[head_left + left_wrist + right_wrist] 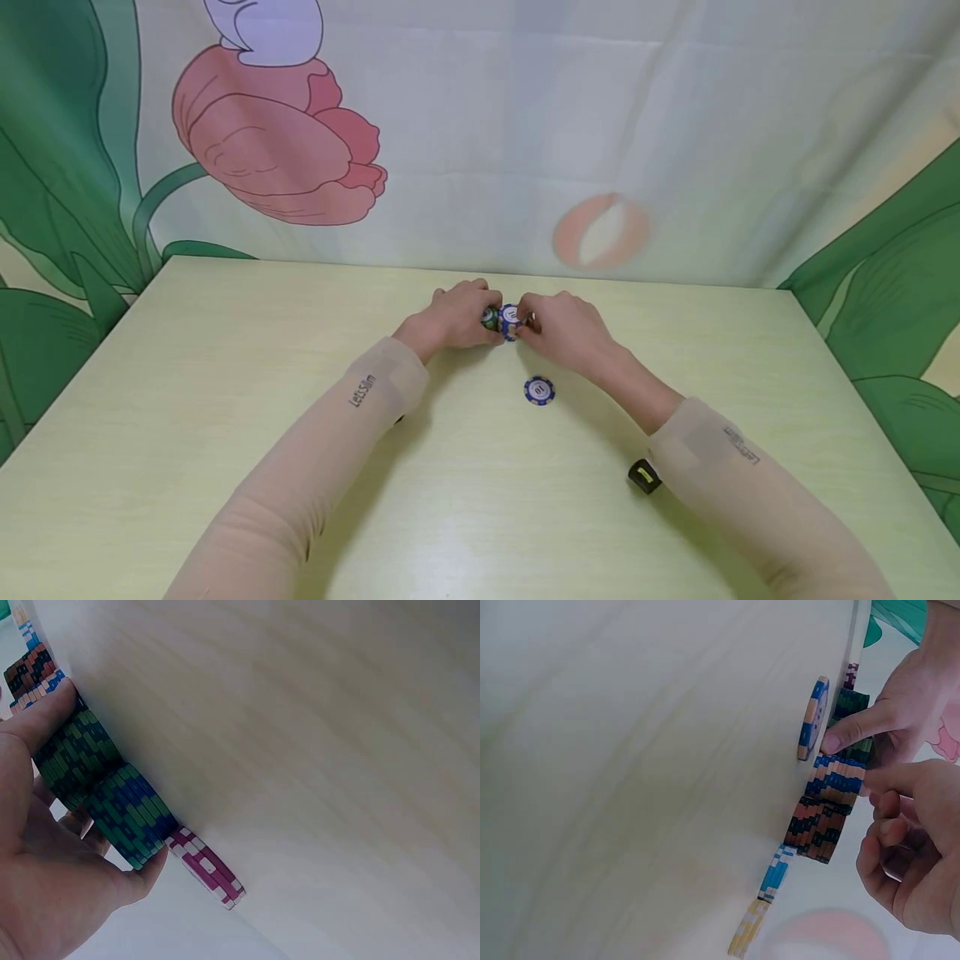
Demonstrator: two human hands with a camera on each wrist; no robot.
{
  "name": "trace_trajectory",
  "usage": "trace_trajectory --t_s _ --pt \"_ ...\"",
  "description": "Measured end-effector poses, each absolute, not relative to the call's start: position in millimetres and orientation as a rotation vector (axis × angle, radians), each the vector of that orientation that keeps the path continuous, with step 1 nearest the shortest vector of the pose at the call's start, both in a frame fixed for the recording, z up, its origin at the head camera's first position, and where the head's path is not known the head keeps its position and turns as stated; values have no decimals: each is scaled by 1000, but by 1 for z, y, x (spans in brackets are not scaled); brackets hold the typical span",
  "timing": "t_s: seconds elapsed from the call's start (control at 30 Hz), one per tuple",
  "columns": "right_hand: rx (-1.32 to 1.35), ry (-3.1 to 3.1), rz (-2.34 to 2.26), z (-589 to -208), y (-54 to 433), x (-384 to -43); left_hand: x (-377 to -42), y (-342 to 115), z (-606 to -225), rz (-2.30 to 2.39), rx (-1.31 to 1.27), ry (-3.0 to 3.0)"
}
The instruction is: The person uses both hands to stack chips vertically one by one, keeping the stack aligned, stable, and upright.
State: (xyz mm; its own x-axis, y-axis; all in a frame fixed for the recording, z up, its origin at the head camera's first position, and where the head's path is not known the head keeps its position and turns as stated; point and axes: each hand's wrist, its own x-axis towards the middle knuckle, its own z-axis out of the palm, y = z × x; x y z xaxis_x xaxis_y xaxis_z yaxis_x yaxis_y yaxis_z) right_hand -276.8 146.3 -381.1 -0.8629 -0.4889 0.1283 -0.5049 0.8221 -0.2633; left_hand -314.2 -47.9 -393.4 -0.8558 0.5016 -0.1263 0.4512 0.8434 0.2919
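Short stacks of poker chips stand in a row near the table's back edge. My left hand [462, 315] curls round the green poker chips [79, 754], its thumb along their front and at the blue stack beside them. My right hand [568, 329] pinches at the top of the blue and tan poker chips [836, 782], thumb tip at the upper edge, other fingers curled. In the head view this blue stack [510, 321] shows between both hands. One loose blue chip [539, 390] marked 10 lies flat in front of it.
Maroon and white chips [206, 868] stand at the row's left end. To the right of the blue stack come dark brown chips [816, 829], light blue chips [778, 871] and yellow chips [748, 928]. A printed curtain [465, 167] hangs behind the table [465, 500].
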Motion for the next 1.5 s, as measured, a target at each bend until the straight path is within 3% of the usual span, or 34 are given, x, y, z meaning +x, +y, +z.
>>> trace_trajectory --t_s 0.67,1.5 --pt "871 -3290 209 -369 165 -247 -315 -48 -393 352 708 2814" --pt "1065 -3266 164 -375 164 -238 -315 -47 -394 356 720 2817"
